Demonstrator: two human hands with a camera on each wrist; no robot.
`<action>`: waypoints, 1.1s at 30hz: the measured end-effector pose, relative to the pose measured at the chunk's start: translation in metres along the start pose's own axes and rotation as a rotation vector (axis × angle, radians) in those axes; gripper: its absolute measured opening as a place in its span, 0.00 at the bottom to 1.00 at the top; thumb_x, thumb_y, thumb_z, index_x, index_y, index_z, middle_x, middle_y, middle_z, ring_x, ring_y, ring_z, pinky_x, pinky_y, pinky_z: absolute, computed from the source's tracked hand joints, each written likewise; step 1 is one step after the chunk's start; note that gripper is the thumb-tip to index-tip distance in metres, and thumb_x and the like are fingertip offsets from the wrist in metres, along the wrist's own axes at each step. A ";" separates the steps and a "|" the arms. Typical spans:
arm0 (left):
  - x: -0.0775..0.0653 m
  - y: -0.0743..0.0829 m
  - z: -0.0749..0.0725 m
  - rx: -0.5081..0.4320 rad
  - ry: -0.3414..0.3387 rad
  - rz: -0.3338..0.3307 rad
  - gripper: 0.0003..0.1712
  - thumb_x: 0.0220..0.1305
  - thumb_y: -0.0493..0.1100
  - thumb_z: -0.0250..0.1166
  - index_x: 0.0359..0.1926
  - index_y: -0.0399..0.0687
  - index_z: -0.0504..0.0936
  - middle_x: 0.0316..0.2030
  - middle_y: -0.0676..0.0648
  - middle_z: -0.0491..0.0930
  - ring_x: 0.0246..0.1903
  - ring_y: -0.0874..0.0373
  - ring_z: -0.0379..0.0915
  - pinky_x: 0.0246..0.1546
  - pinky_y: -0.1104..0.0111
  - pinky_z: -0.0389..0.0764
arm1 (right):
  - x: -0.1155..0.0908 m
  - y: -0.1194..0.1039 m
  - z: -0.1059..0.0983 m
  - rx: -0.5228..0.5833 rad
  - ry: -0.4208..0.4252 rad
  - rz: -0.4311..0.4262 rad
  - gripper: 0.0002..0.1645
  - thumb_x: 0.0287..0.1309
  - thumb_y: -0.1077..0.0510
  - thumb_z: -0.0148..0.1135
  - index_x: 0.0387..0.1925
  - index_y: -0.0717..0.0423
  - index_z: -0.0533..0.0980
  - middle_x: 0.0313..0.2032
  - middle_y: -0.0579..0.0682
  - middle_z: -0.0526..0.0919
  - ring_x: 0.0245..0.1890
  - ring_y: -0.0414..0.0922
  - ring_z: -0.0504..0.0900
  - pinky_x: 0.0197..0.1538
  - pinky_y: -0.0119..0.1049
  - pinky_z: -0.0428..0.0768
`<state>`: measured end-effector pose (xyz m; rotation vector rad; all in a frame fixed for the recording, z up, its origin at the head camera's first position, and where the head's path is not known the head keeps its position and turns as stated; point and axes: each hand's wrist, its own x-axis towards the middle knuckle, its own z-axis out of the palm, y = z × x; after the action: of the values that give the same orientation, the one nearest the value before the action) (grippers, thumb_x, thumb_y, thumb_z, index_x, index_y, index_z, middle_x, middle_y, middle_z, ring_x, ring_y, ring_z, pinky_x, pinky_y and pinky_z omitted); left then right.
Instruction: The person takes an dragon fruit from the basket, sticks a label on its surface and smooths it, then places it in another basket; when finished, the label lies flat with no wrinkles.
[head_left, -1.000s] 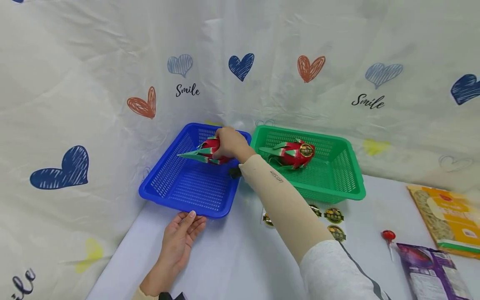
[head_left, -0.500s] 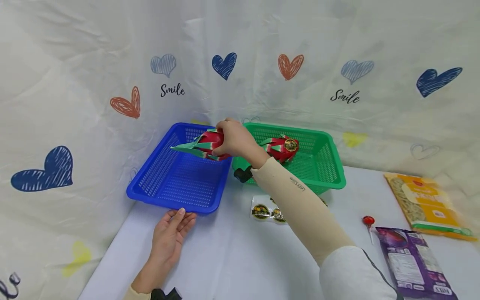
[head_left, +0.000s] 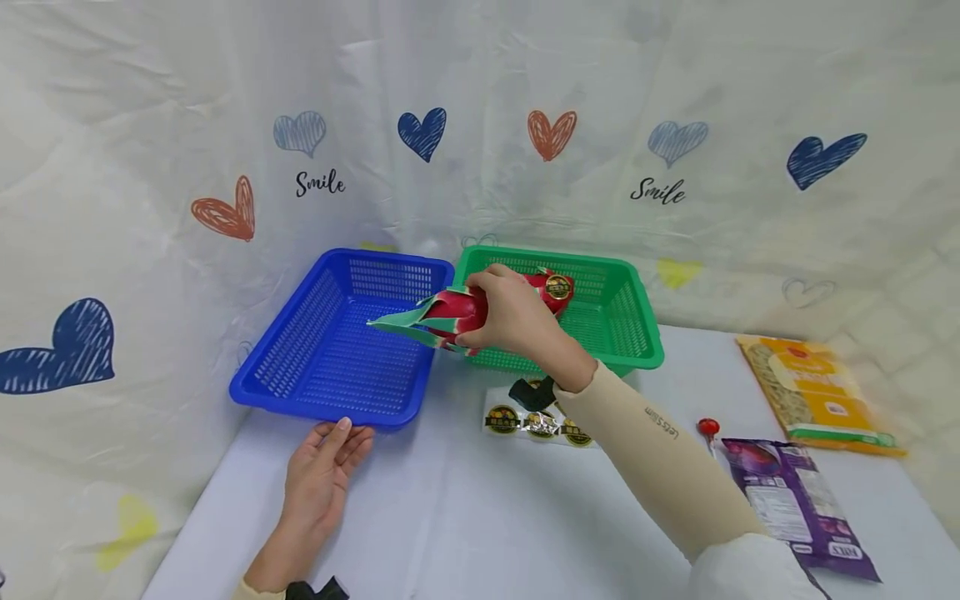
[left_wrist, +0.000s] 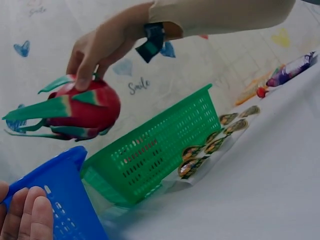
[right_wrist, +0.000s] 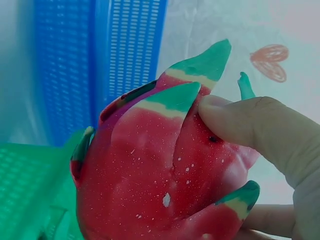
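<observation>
My right hand [head_left: 517, 315] grips a red dragon fruit [head_left: 456, 312] with green leaf tips, which point left. In the left wrist view this dragon fruit [left_wrist: 95, 107] hangs above the two baskets, and the right wrist view shows my thumb pressed on its skin. My left hand [head_left: 318, 475] pinches the near rim of a blue plastic basket [head_left: 330, 412], thumb on top and fingers below. Nothing lies in that basket. Behind my right hand, a second dragon fruit [head_left: 564, 302] with a round black-and-gold sticker [head_left: 558, 287] lies in a green basket [head_left: 637, 362], partly hidden.
A sheet of round black-and-gold stickers [head_left: 501, 421] lies in front of the green basket, partly under my right forearm. To the right are a red lollipop [head_left: 707, 427], a purple bag [head_left: 798, 508] and a yellow bag [head_left: 817, 392]. A heart-printed curtain [head_left: 480, 67] stands behind.
My right hand has lifted the dragon fruit out of the blue basket and moved right, to the green basket's near left side. My left hand has stayed at the blue rim. The view has shifted right.
</observation>
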<state>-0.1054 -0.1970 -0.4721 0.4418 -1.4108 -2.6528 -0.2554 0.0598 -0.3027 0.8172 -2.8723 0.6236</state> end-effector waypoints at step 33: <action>-0.003 0.004 0.002 -0.011 0.018 -0.044 0.06 0.75 0.44 0.63 0.43 0.47 0.76 0.36 0.52 0.90 0.40 0.62 0.90 0.47 0.72 0.88 | -0.213 0.063 0.034 -0.042 0.031 0.234 0.46 0.31 0.45 0.90 0.54 0.57 0.81 0.51 0.51 0.82 0.51 0.49 0.80 0.44 0.45 0.90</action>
<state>-0.1034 -0.1967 -0.4669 0.5003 -1.3966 -2.6831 -0.1054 0.1978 -0.3982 0.4650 -2.9649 0.5895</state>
